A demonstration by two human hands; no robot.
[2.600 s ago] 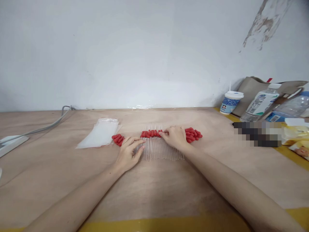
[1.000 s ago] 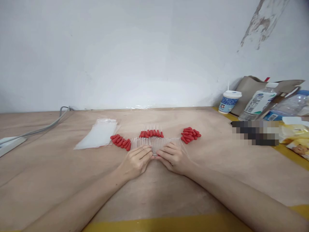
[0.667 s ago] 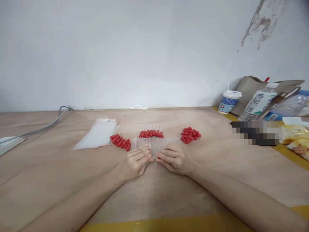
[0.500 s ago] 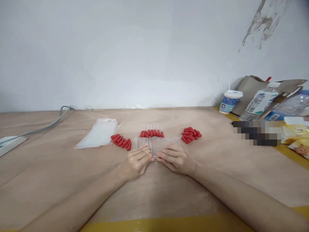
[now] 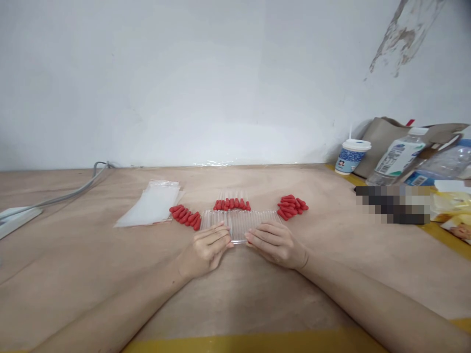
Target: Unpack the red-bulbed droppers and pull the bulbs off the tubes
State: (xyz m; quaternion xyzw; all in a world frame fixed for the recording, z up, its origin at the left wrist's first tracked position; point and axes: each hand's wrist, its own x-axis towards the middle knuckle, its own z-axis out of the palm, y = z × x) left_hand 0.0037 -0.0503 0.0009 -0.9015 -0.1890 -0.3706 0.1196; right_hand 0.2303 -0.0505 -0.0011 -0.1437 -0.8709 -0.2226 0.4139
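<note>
Several clear tubes (image 5: pixel 253 220) lie side by side on the table, their near parts partly covered by my hands. My left hand (image 5: pixel 208 247) is closed, its fingertips pinching a clear tube (image 5: pixel 239 241) that lies crosswise between my hands. My right hand (image 5: pixel 274 242) is closed at the tube's other end, with a bit of a red rubber bulb (image 5: pixel 248 239) showing at its fingertips. Just beyond is a row of clear droppers (image 5: pixel 231 202) with red bulbs. Loose red bulbs (image 5: pixel 185 217) lie to the left, and another pile of red bulbs (image 5: pixel 292 207) to the right.
Clear plastic bags (image 5: pixel 150 203) lie left of the bulbs. A grey cable (image 5: pixel 73 189) runs at the far left. At the right stand a paper cup (image 5: pixel 351 157), a plastic bottle (image 5: pixel 399 154) and a grey-beige bag (image 5: pixel 379 132). A wall (image 5: pixel 221 83) closes off the back.
My right hand has shifted slightly right, away from my left hand, so more of the crosswise tube shows between them. My left hand has stayed nearly in place.
</note>
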